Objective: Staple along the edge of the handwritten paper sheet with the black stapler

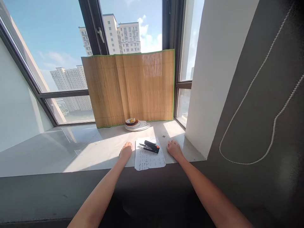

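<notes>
Stapler [152, 145] on paper [149, 161] | left hand [126, 150], right hand [174, 148]: released, loosely curled, touching sill [104, 148]

Bright daylight through window [59, 34]; hard shadows across sill [95, 153]; right wall [251, 126] dim; edges stretched

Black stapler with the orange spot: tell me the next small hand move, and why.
Perhaps reach the right hand inward to grip the black stapler with the orange spot: it lies across the white handwritten paper, covering part of it, and that hand rests on the pale grey windowsill beside the paper, seemingly empty.
</notes>
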Demonstrator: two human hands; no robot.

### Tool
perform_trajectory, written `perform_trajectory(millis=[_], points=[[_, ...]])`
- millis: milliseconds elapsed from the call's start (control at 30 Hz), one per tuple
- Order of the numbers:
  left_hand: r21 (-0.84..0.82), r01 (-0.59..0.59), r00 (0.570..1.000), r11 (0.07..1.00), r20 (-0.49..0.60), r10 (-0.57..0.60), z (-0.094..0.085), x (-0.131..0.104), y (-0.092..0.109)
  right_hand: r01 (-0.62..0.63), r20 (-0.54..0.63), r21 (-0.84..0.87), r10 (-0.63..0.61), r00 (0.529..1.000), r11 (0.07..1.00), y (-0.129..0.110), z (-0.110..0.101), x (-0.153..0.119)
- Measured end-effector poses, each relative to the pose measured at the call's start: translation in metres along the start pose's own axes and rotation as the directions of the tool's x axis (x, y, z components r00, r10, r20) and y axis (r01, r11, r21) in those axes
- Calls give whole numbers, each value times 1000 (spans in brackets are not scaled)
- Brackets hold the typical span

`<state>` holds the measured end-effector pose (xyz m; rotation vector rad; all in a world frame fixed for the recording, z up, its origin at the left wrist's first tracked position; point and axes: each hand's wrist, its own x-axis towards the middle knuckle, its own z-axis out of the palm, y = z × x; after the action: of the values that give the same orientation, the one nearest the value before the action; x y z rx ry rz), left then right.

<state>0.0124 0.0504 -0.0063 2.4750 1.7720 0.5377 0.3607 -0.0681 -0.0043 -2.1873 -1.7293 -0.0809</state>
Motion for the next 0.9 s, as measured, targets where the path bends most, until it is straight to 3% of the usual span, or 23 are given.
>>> perform_trajectory(millis=[167, 367, 467, 567, 667, 800, 900], points=[[-3, -29, 998, 1000, -47, 28, -9, -25, 8, 5, 1, 28, -5, 1000, 1000, 0, -3, -4], [-105, -88, 994, 991, -77, 81, -17, -30, 16, 96, -104, 143, -82, 991, 985, -10, -6, -1], [-158, -139, 990, 978, -45, 133, -22, -32, 18, 192, -177, 388, -131, 975, 901, -29, -5, 4], [-162, -157, 988, 974, -23, 155, -24, -33, 18, 367, -201, 551, -308, 930, 750, -49, 3, 7], [-129, -149, 989, 980, -27, 147, -23, -32, 16, 407, -151, 605, -404, 902, 684, -58, 14, 6], [-113, -150, 988, 982, -33, 148, -20, -30, 14, 360, -73, 601, -399, 914, 714, -56, 19, 4], [-122, -121, 989, 985, -104, 109, -18, -30, 14, 341, -53, 570, -380, 923, 747, -55, 15, 4]])
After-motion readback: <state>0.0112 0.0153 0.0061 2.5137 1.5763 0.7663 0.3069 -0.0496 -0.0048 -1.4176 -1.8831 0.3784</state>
